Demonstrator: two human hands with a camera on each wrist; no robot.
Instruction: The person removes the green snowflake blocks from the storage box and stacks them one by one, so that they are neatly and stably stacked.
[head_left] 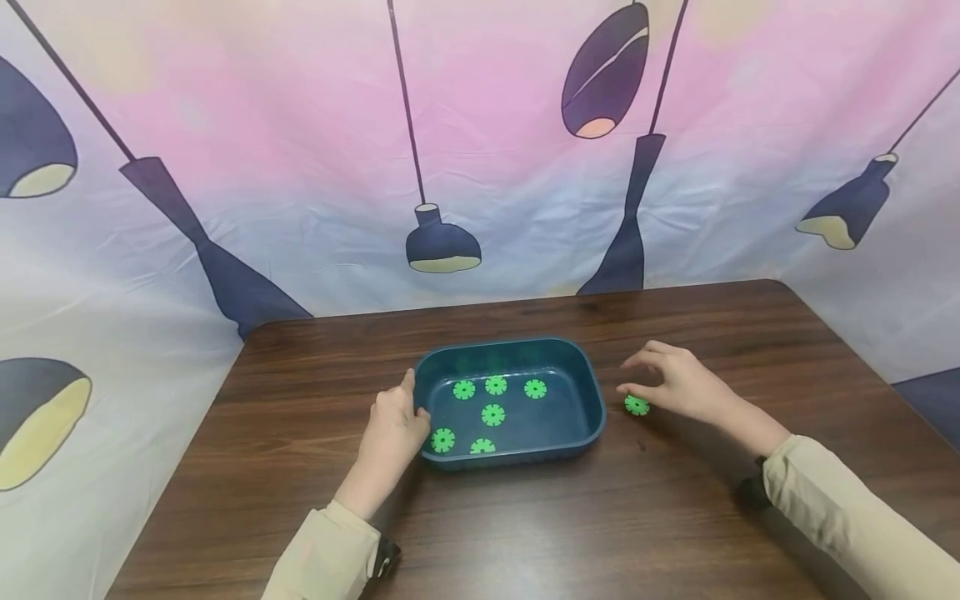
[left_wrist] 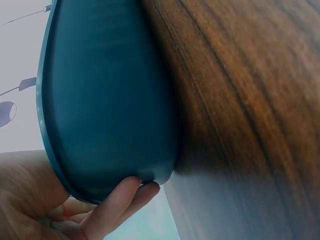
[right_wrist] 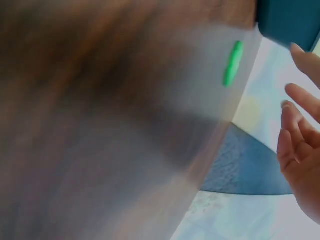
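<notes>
A dark teal rectangular tray (head_left: 525, 454) stands on the table, with several green notched plastic discs lying flat inside, one of them the disc (head_left: 492, 415) near the middle. My left hand (head_left: 393, 429) grips the tray's left end; its thumb reaches over the rim. Fingers (left_wrist: 117, 205) touch the outer wall in the left wrist view. To the right of the tray, one more green disc (head_left: 637, 406) lies on the table. Just above it is my right hand (head_left: 678, 383), thumb and fingers spread apart with nothing held. The right wrist view shows a gap between this hand (right_wrist: 302, 130) and the disc (right_wrist: 233, 64).
A brown wood-grain table (head_left: 525, 533) carries everything. Behind it and at both sides hangs a pastel cloth (head_left: 337, 208) printed with dark lamps. Both forearms come in over the table's front in beige sleeves (head_left: 847, 500).
</notes>
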